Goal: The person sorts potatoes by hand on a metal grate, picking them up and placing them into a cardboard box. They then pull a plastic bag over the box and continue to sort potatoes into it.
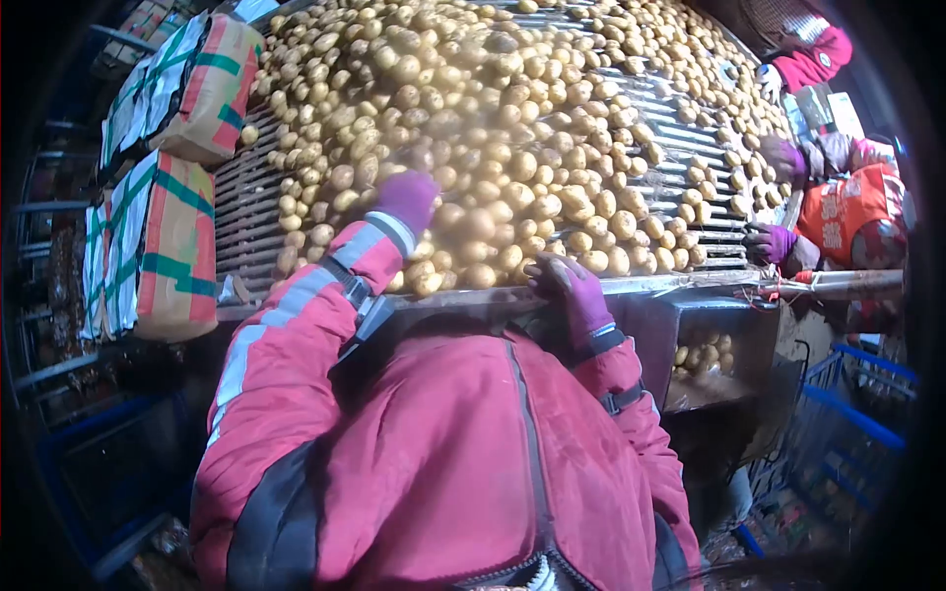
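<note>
Many potatoes (463, 118) lie over a slatted metal table (246, 217). My left hand (406, 200), in a purple glove, is over the potatoes near the front; its fingers are blurred, and what they touch or hold cannot be made out. At the front metal rim (650, 284), right of my left hand, is my right hand (574, 294), also gloved in purple. Its dirty fingers rest loosely bent and slightly apart at the rim beside the nearest potatoes, with nothing visible in them.
Taped cardboard boxes (177, 236) stand at the left edge. At the right, a co-worker's gloved hands (771, 242) are at the table beside a red-orange bag (843, 212); another person's sleeve (816, 61) shows beyond. Below the rim, a metal bin (714, 394) holds potatoes.
</note>
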The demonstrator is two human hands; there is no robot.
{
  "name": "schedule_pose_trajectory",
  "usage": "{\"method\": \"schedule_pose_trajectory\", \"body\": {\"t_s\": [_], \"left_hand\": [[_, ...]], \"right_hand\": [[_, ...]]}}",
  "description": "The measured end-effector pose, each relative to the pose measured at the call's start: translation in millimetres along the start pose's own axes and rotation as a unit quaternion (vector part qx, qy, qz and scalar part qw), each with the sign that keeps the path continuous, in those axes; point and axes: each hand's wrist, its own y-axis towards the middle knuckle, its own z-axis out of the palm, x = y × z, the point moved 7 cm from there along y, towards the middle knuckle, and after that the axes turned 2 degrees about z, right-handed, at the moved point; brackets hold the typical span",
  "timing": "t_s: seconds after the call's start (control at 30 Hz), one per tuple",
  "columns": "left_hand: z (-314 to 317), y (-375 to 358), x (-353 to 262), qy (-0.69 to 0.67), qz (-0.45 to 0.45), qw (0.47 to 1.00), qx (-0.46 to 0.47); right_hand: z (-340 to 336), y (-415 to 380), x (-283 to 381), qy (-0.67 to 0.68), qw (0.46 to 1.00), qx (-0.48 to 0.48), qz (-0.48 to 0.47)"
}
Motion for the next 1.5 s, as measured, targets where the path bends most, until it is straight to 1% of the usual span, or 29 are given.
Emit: {"method": "schedule_pose_trajectory", "body": {"t_s": [0.07, 0.13, 0.2, 0.27, 0.33, 0.4, 0.43, 0.47, 0.5, 0.53, 0.57, 0.6, 0.7, 0.73, 0.8, 0.87, 0.93, 0.97, 1.0, 1.03, 1.1, 1.13, 1.23, 1.3, 1.37, 1.4, 1.43, 1.47, 1.5], "left_hand": [[25.4, -4.7, -5.5, 0.058, -0.015, 0.996, 0.062], [29.7, 0.5, -2.4, 0.013, -0.077, 0.990, 0.116], [25.6, 0.5, -2.3, -0.027, -0.115, 0.988, 0.101], [32.9, -1.4, 8.5, -0.054, -0.138, 0.977, 0.152], [30.5, -13.3, 18.5, -0.148, -0.157, 0.968, 0.127], [25.6, -27.7, 22.9, -0.186, -0.169, 0.961, 0.115], [18.3, -28.9, 20.2, -0.206, -0.175, 0.957, 0.108], [9.2, -39.4, 20.9, -0.247, -0.219, 0.940, 0.082], [-2.1, -50.4, 16.8, -0.274, -0.241, 0.929, 0.065], [-8.3, -60.7, 20.8, -0.300, -0.262, 0.916, 0.047], [3.9, -73.6, 30.5, -0.264, -0.235, 0.933, 0.062], [-16.6, -67.6, 17.0, -0.273, -0.252, 0.925, 0.082], [-25.1, -111.5, 0.9, -0.297, -0.223, 0.927, -0.054], [-32.1, -117.1, -9.4, -0.297, -0.216, 0.927, -0.084], [-32.9, -134.4, -23.5, -0.268, -0.217, 0.935, -0.085], [-29.5, -147.8, -36.0, -0.199, -0.211, 0.955, -0.060], [-25.5, -154.1, -39.7, -0.187, -0.227, 0.951, -0.092], [-22.5, -159.0, -41.0, -0.181, -0.234, 0.950, -0.103], [-17.3, -157.8, -40.0, -0.166, -0.237, 0.951, -0.110], [-10.5, -156.4, -39.4, -0.153, -0.239, 0.952, -0.116], [-2.6, -151.6, -39.2, -0.150, -0.240, 0.950, -0.132], [0.1, -149.4, -37.5, -0.145, -0.242, 0.949, -0.140], [3.0, -140.5, -38.0, -0.141, -0.252, 0.943, -0.164], [-0.1, -133.8, -40.7, -0.102, -0.265, 0.950, -0.131], [0.1, -133.2, -40.9, -0.101, -0.267, 0.950, -0.124], [1.4, -133.0, -40.5, -0.102, -0.264, 0.951, -0.124], [3.1, -133.7, -39.9, -0.107, -0.257, 0.951, -0.135], [4.9, -134.6, -39.4, -0.103, -0.239, 0.953, -0.156], [3.4, -133.1, -40.4, -0.109, -0.239, 0.952, -0.156]], "right_hand": [[3.1, 0.6, -4.9, -0.007, 1.000, 0.023, -0.015], [3.8, -3.4, -1.3, 0.007, 0.999, 0.037, -0.034], [3.3, -8.5, -8.8, 0.026, 0.998, 0.044, -0.027], [-4.3, -17.8, -26.3, 0.153, 0.986, 0.035, 0.049], [-7.4, -26.5, 4.7, 0.375, 0.910, 0.019, 0.176], [-8.5, -28.5, 26.5, 0.431, 0.880, 0.053, 0.193], [-11.1, -21.8, 24.3, 0.371, 0.912, 0.076, 0.154], [-13.9, -15.4, 22.1, 0.311, 0.939, 0.093, 0.113], [-13.3, 4.6, -1.6, 0.156, 0.981, 0.110, 0.022], [-8.8, 18.7, -3.0, 0.132, 0.983, 0.126, 0.009], [-4.4, 32.8, -3.3, 0.109, 0.984, 0.141, -0.005], [-0.1, 46.8, -3.3, 0.086, 0.984, 0.156, -0.020], [6.8, 103.2, -19.4, 0.135, 0.978, 0.160, 0.002], [4.6, 111.3, -28.6, 0.246, 0.952, 0.110, 0.145], [-24.0, 130.5, -55.3, 0.209, 0.956, 0.116, 0.170], [-66.8, 121.6, -59.5, 0.310, 0.929, 0.068, 0.190], [-118.6, 118.6, -64.5, 0.365, 0.916, 0.007, 0.167], [-143.8, 121.5, -75.2, 0.347, 0.928, -0.016, 0.134], [-179.1, 141.2, -113.1, 0.154, 0.988, 0.010, 0.026], [-213.9, 157.4, -150.8, -0.042, 0.995, -0.010, -0.085], [-238.7, 137.7, -131.4, -0.134, 0.969, -0.144, -0.151], [-239.0, 127.1, -108.2, -0.179, 0.952, -0.206, -0.141], [-188.6, 94.7, -74.4, -0.199, 0.961, -0.164, -0.099], [-174.2, 87.8, -82.6, -0.215, 0.967, -0.111, -0.077], [-201.5, 77.8, -104.7, -0.125, 0.986, -0.094, 0.059], [-230.7, 77.3, -117.7, -0.132, 0.983, -0.117, 0.055], [-266.3, 77.0, -130.3, -0.190, 0.968, -0.165, -0.004], [-303.7, 78.5, -142.8, -0.273, 0.931, -0.227, -0.081], [-323.1, 69.9, -135.5, -0.318, 0.904, -0.266, -0.107]]}}
